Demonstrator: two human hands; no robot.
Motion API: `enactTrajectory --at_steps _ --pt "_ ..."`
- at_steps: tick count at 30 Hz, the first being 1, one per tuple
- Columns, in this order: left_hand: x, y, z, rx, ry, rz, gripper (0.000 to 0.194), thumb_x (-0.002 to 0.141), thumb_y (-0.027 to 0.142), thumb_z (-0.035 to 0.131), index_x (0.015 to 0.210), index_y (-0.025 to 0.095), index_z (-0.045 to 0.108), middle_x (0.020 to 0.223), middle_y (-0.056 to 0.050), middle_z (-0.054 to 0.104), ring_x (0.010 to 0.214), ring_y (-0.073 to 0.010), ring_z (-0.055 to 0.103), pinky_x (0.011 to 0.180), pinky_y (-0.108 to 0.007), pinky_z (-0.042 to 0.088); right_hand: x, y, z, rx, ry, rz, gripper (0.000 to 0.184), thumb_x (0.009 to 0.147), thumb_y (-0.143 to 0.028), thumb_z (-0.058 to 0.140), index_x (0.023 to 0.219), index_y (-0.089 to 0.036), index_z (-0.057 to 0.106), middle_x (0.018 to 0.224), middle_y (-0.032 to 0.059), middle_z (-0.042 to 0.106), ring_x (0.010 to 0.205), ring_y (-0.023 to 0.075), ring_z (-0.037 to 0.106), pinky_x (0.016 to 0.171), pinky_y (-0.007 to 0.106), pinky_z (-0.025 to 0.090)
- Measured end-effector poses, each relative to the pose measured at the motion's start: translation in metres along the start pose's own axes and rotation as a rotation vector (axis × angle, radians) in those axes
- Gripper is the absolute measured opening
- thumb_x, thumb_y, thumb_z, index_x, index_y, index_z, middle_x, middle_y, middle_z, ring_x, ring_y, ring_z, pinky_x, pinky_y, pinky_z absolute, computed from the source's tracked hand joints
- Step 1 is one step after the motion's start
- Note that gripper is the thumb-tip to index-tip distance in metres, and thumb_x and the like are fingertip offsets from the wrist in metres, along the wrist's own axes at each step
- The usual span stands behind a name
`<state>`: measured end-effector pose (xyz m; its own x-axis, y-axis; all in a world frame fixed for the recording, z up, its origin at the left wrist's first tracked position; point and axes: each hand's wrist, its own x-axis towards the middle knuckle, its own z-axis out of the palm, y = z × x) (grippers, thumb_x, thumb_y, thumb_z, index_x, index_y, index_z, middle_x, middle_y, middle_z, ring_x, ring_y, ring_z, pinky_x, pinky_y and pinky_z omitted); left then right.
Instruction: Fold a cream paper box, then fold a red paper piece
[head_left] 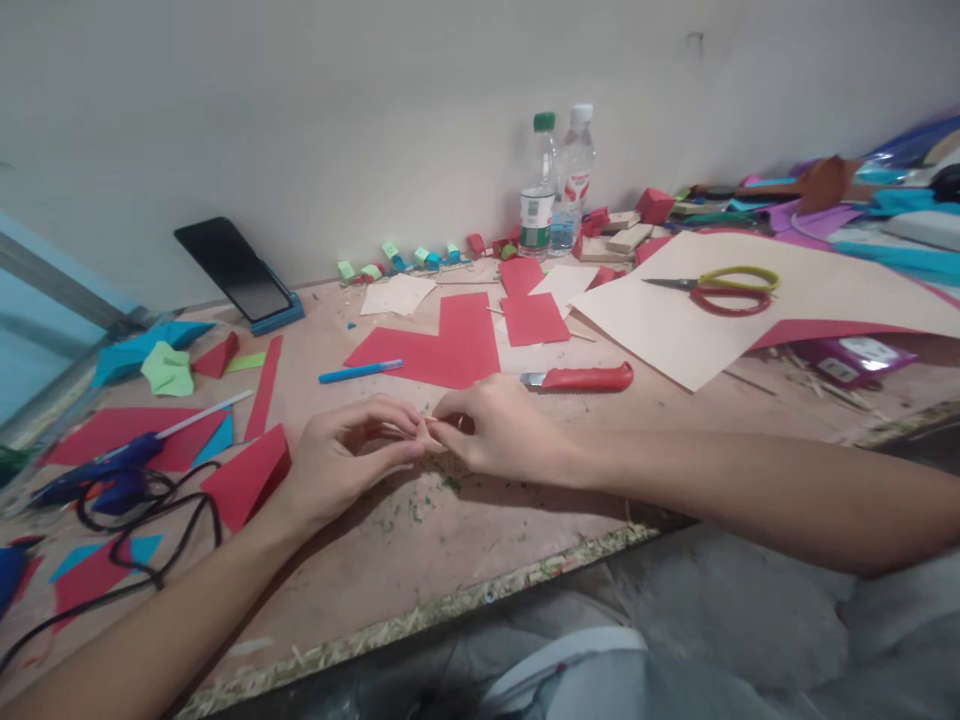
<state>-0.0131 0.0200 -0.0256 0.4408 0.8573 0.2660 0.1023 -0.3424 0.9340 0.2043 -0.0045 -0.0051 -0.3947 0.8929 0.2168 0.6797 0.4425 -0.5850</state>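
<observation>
My left hand (pixel 356 450) and my right hand (pixel 499 430) meet low over the front of the table. Between their fingertips is a small cream piece of paper (pixel 430 437), mostly covered by the fingers. Both hands are closed on it, thumbs and fingers pinching its sides. Just beyond the right hand lies a red-handled knife (pixel 586 378), its blade partly behind that hand. A blue pen (pixel 361 371) rests past the left hand, by a cut sheet of red paper (pixel 469 335). Green crumbs are scattered on the tabletop under the hands.
Scissors (pixel 720 288) lie on a large cream sheet (pixel 675 340) at right. At left are a blue glue gun (pixel 120 475) with a black cord and coloured paper scraps. Two plastic bottles (pixel 538 200), small paper cubes and a phone on a stand (pixel 236 270) line the wall.
</observation>
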Motion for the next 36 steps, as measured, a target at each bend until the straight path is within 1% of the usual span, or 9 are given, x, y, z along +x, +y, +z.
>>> enactTrajectory --at_steps 6,11,15,19,23,27,31,34,36 --pt "0.000 0.003 0.002 0.055 -0.018 0.016 0.009 0.078 0.016 0.085 0.078 0.020 0.077 0.090 -0.003 0.077 0.086 -0.0156 0.074 0.079 -0.024 0.062 0.002 0.004 0.002 -0.054 -0.031 -0.038 0.022 0.096 -0.018 0.062 0.086 -0.013 0.081 0.079 0.0077 0.080 0.064 0.0131 0.059 0.061 0.028 0.028" --pt "-0.001 0.005 0.003 0.148 -0.040 0.069 0.009 0.082 0.017 0.084 0.079 0.020 0.075 0.090 -0.003 0.076 0.089 -0.0163 0.073 0.081 -0.026 0.060 0.001 0.006 0.003 -0.132 -0.020 -0.049 0.023 0.094 -0.019 0.063 0.077 -0.013 0.076 0.069 0.0057 0.074 0.055 0.0112 0.048 0.058 0.029 0.022" --pt "-0.004 0.006 0.004 0.215 -0.052 0.124 0.009 0.086 0.016 0.081 0.082 0.020 0.074 0.093 -0.003 0.076 0.090 -0.0151 0.073 0.085 -0.026 0.058 0.000 0.006 0.003 -0.183 -0.030 -0.074 0.022 0.091 -0.020 0.064 0.074 -0.013 0.074 0.066 0.0049 0.071 0.054 0.0115 0.041 0.058 0.030 0.020" --pt "-0.005 0.007 0.003 0.272 -0.055 0.178 0.009 0.089 0.017 0.079 0.083 0.020 0.073 0.096 -0.003 0.077 0.092 -0.0145 0.072 0.087 -0.026 0.058 0.001 0.005 0.001 -0.158 -0.024 -0.080 0.024 0.093 -0.020 0.060 0.076 -0.014 0.075 0.068 0.0051 0.071 0.055 0.0119 0.044 0.059 0.030 0.021" --pt "-0.004 0.010 0.002 0.297 -0.086 0.187 0.007 0.091 0.017 0.077 0.085 0.019 0.073 0.097 -0.003 0.077 0.091 -0.0143 0.073 0.087 -0.026 0.058 0.002 0.003 -0.001 -0.133 -0.021 -0.079 0.025 0.094 -0.024 0.060 0.077 -0.015 0.076 0.069 0.0054 0.072 0.055 0.0113 0.045 0.060 0.030 0.022" --pt "-0.003 0.011 0.001 0.329 -0.098 0.207 0.004 0.092 0.018 0.077 0.088 0.019 0.074 0.099 -0.005 0.077 0.093 -0.0157 0.074 0.087 -0.028 0.058 0.002 0.003 -0.004 -0.099 -0.024 -0.073 0.022 0.091 -0.017 0.062 0.072 -0.015 0.074 0.061 0.0009 0.064 0.053 0.0099 0.039 0.059 0.030 0.020" --pt "-0.003 0.010 0.001 0.361 -0.122 0.260 0.002 0.092 0.018 0.076 0.091 0.019 0.075 0.100 -0.006 0.077 0.094 -0.0167 0.073 0.087 -0.029 0.057 0.002 0.006 -0.002 -0.063 -0.032 -0.125 0.025 0.087 -0.009 0.059 0.065 -0.015 0.069 0.056 -0.0020 0.056 0.053 0.0096 0.033 0.059 0.030 0.020" --pt "-0.003 0.009 0.001 0.377 -0.151 0.291 0.002 0.094 0.018 0.073 0.092 0.018 0.074 0.102 -0.008 0.077 0.093 -0.0178 0.073 0.088 -0.032 0.058 0.002 0.009 0.000 -0.034 -0.044 -0.122 0.027 0.086 -0.010 0.057 0.061 -0.016 0.065 0.054 -0.0022 0.053 0.052 0.0099 0.031 0.059 0.030 0.021" --pt "-0.003 0.009 0.001 0.397 -0.164 0.307 0.002 0.095 0.019 0.072 0.093 0.018 0.073 0.104 -0.009 0.077 0.095 -0.0184 0.073 0.089 -0.033 0.058 0.001 0.009 0.001 -0.036 -0.042 -0.115 0.028 0.087 -0.011 0.055 0.060 -0.016 0.065 0.054 -0.0014 0.053 0.052 0.0102 0.033 0.059 0.030 0.022"
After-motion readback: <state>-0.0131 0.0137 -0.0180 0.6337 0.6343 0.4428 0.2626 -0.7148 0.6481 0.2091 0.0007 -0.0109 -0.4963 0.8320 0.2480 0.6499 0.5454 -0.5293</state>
